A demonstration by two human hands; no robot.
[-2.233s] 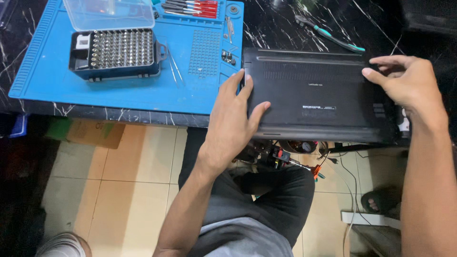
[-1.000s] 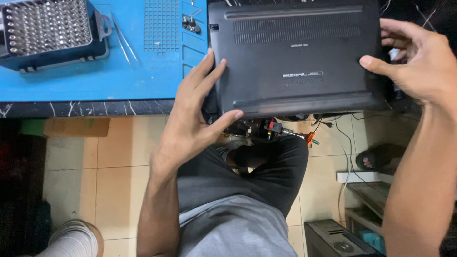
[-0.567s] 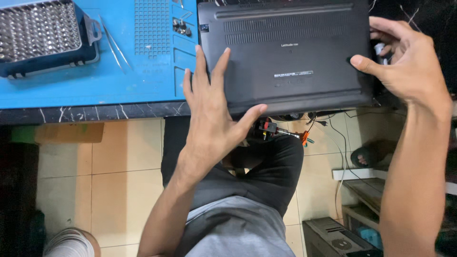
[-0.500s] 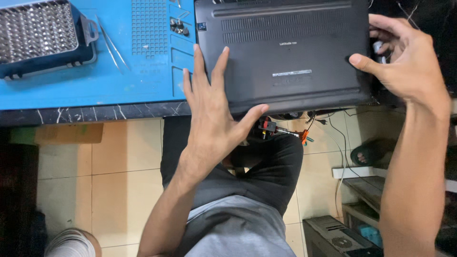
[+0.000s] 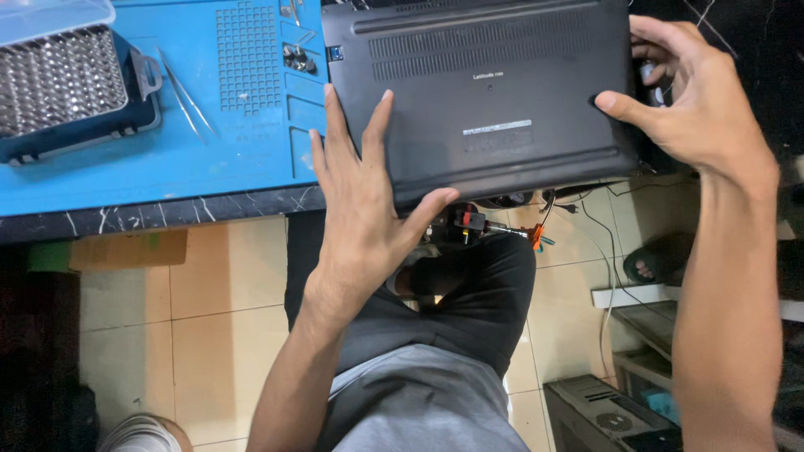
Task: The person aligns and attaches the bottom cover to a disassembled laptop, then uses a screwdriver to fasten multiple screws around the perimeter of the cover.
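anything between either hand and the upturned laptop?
Nothing visible. The left hand lies on the laptop at its near-left corner, thumb under the front edge. The right hand grips the right edge, thumb on the base panel. Tweezers lie clear on the blue mat.

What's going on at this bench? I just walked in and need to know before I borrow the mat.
A seated person holds a black laptop lying bottom side up, partly on the blue work mat. The left hand presses flat on its near left corner; the right hand grips its right edge. A bit set case, tweezers and a few screws lie on the mat.
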